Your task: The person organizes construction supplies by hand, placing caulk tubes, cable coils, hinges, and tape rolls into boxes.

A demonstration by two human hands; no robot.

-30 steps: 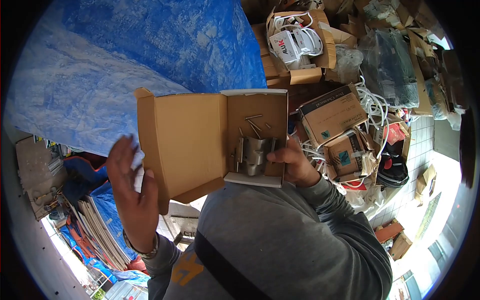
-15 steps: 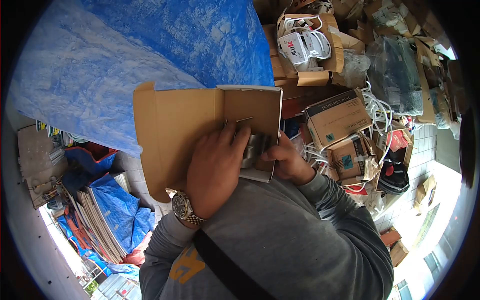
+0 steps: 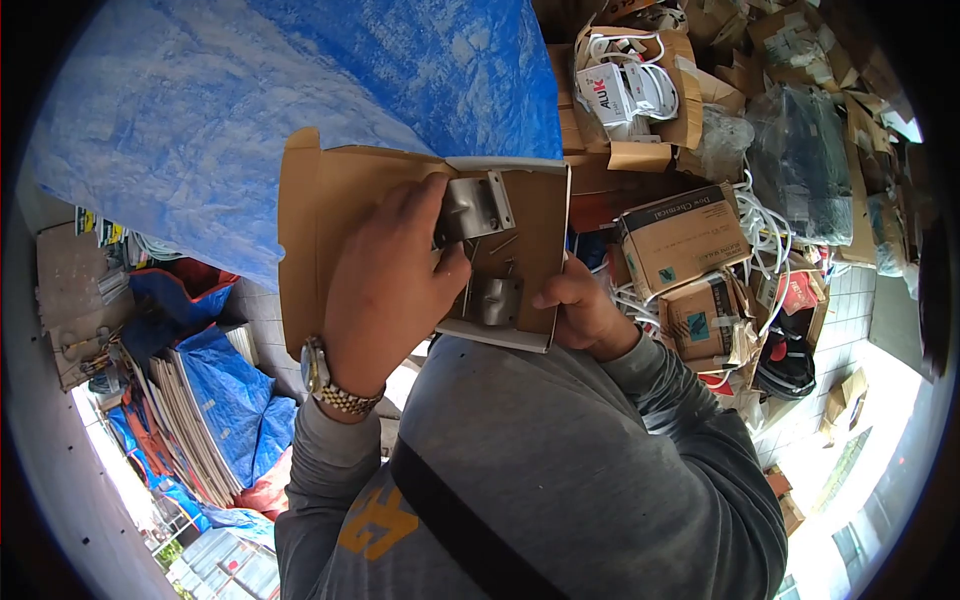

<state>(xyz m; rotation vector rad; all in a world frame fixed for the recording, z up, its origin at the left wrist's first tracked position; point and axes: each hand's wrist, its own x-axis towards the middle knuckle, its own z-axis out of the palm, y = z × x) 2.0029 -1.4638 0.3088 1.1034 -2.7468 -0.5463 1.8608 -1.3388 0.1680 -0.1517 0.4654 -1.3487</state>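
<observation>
An open cardboard box [image 3: 543,215] is held in front of my chest, its lid folded out to the left. My left hand [image 3: 390,275] grips a curved silvery metal bracket [image 3: 478,206] with a flat flange that has holes, over the far part of the box. Thumb and fingers close around its left edge. A second metal bracket [image 3: 498,302] lies at the near end of the box, with a few screws [image 3: 503,245] between the two. My right hand [image 3: 588,308] grasps the box's right wall, thumb inside and the other fingers mostly hidden.
A blue tarpaulin [image 3: 440,80] spreads beyond the box. To the right are a Dow Chemical carton [image 3: 683,238], a carton of white cables [image 3: 655,140] and a clear plastic-wrapped item [image 3: 798,165]. Stacked boards [image 3: 190,425] stand at lower left.
My left hand has drawn back to the left, with one bracket now in its grip at the far part of the box. The second bracket and screws are now uncovered.
</observation>
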